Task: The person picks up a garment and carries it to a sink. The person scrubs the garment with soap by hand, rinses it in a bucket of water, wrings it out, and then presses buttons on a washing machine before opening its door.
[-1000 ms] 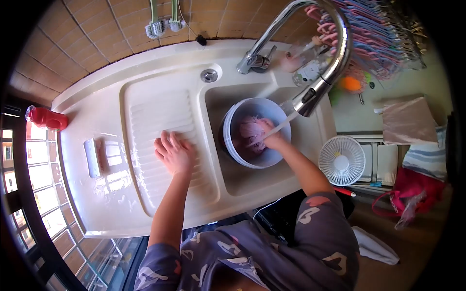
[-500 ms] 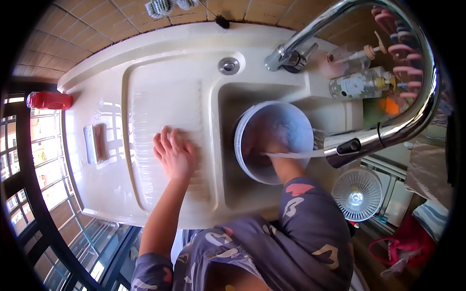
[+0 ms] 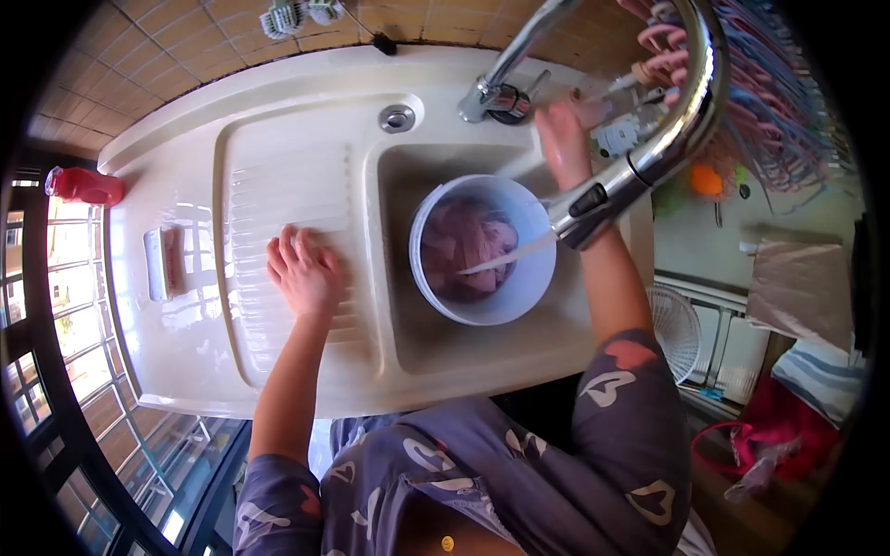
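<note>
My left hand [image 3: 304, 271] rests on the ribbed washboard surface [image 3: 255, 324] of the sink counter, palm down with fingers spread. Beside the tap lever [image 3: 537, 85], my right hand [image 3: 563, 139] is raised and blurred; whether it touches the lever I cannot tell. In the sink basin stands a white bucket [image 3: 536, 236] holding pinkish wet cloth [image 3: 471, 239]. A stream of water runs into it from the chrome spout [image 3: 582, 211], which arches over my right forearm.
A soap bar in a dish [image 3: 161, 264] and a red bottle [image 3: 85, 187] sit at the left. Pump bottles [image 3: 616, 137] stand behind my right hand, near many hangers [image 3: 769, 102]. A fan [image 3: 675, 334] is at the right, and a drain [image 3: 397, 118] lies at the back.
My right hand has come out of the bucket and moved up and back to beside the tap lever. The cloth now shows. My left hand stays on the ribbed surface; the view has shifted.
</note>
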### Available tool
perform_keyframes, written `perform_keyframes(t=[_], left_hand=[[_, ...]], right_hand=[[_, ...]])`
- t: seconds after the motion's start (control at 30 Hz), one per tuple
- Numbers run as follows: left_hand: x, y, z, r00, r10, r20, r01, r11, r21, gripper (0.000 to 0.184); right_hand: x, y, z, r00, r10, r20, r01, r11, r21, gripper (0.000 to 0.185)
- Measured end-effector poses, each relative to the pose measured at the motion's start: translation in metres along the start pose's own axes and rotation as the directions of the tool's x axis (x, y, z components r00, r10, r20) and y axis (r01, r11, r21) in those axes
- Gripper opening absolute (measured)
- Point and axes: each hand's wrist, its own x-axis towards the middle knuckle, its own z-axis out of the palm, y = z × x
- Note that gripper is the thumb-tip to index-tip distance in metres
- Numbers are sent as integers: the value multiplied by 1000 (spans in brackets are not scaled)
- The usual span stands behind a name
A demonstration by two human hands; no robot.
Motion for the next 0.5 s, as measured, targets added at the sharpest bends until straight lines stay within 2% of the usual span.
perform_keyframes(t=[0.03,0.1,0.13,0.17,0.2,0.23,0.27,0.3,0.33,0.37,0.4,0.43,0.47,0.5], left_hand=[[0,0,1,1000,-2,-2,2,1000,-8,43],[-1,1,0,1000,1,-7,-1,1000,-11,43],[-1,1,0,1000,-1,-10,1,1000,-8,42],[0,1,0,1000,5,-11,-5,1000,-5,42],[-1,0,0,1000,8,-16,-8,1000,-5,42],[-2,0,0,1000,10,-16,-10,1000,-7,41],[-4,-1,0,1000,20,-6,-20,1000,-7,41],[-4,-1,1,1000,18,0,-18,1000,-2,42],[-2,-1,2,1000,9,-3,-8,1000,2,42],[-1,-1,3,1000,4,-9,-4,1000,-1,42],[-2,-2,4,1000,4,-17,-4,1000,-7,42],[-2,-3,5,1000,4,-25,-4,1000,-11,42],[0,-2,4,999,-4,-33,4,1000,-7,42],[0,-1,1,1000,-8,-13,8,1000,-12,41]], right_hand=[[16,-39,-2,995,95,11,-95,994,-55,33],[58,-36,11,973,180,146,-174,983,-53,38],[67,-33,22,973,180,142,-175,983,-50,38],[72,-30,36,987,0,162,32,980,-194,39],[70,-24,44,963,-170,207,232,915,-329,40],[61,-15,46,920,-385,72,381,837,-394,40],[45,-9,45,812,-582,-46,493,726,-480,40],[10,-34,32,865,-500,-28,453,806,-382,32],[-22,-27,29,883,-465,-64,395,810,-434,23],[-67,-22,30,980,-191,-55,142,869,-474,16],[-102,27,35,968,-237,79,245,836,-491,17],[-136,19,24,880,-105,463,340,820,-461,31],[-165,42,20,745,-108,658,584,581,-566,58],[-167,28,20,607,335,720,484,563,-670,90]])
